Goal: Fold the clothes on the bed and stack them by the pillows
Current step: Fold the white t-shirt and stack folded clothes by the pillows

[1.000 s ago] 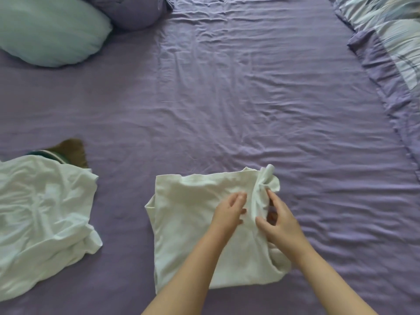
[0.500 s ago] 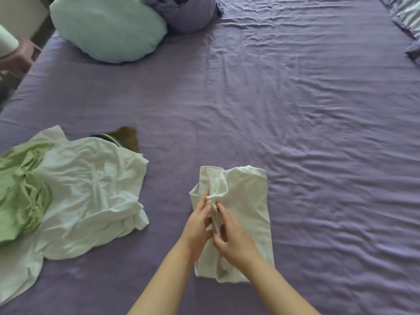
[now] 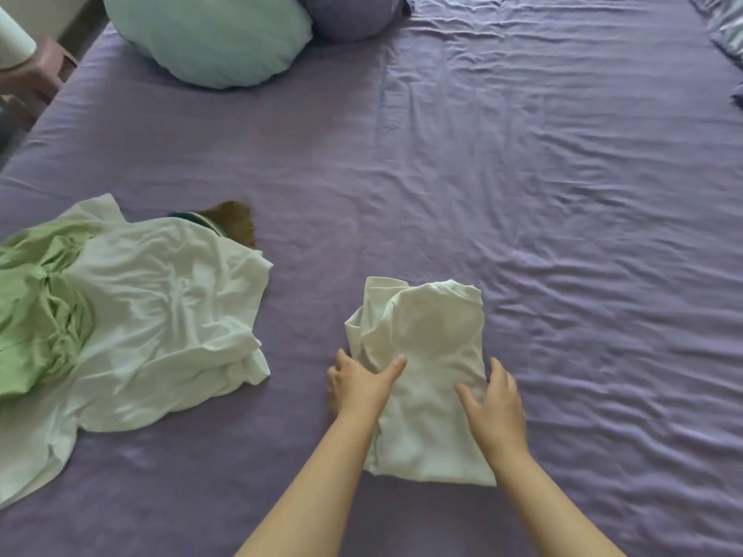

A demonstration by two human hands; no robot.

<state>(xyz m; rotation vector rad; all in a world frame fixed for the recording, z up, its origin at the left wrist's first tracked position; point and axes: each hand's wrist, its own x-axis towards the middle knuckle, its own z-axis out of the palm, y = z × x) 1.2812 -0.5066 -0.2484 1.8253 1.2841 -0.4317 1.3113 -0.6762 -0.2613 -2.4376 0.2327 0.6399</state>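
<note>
Two hands flank a half-folded white garment [image 3: 422, 375] on a purple-sheeted bed [image 3: 563, 195], one at each long side of the bundle. The left hand [image 3: 360, 385] sits at the garment's left edge, thumb laid across the top of the cloth and fingers down along the side, where it cannot be seen whether they have tucked under. The right hand [image 3: 496, 404] rests on the right edge with fingers spread and nearly straight, pressing rather than pinching.

The garment lies as a narrow rectangle whose long axis runs away from the person, its near end between the wrists and its far end, still bunched and uneven at the left corner, pointing up the bed. Both hands sit at about the bundle's middle, so a fold along its length or a lift looks equally within reach of either.

The mint-green pillow [image 3: 209, 38] and the purple pillow [image 3: 345, 16] beside it lie at the head of the bed, up and to the left of the bundle, which makes the left hand the nearer one to that side. A wide stretch of wrinkled sheet separates bundle from pillows.

To the left, well apart from the folded piece, an unfolded pile waits: a white shirt [image 3: 161, 315] spread over a light green garment [image 3: 36, 307], with a brown item [image 3: 237, 219] poking out behind. A patterned cover [image 3: 727, 30] edges the bed's far right corner.
</note>
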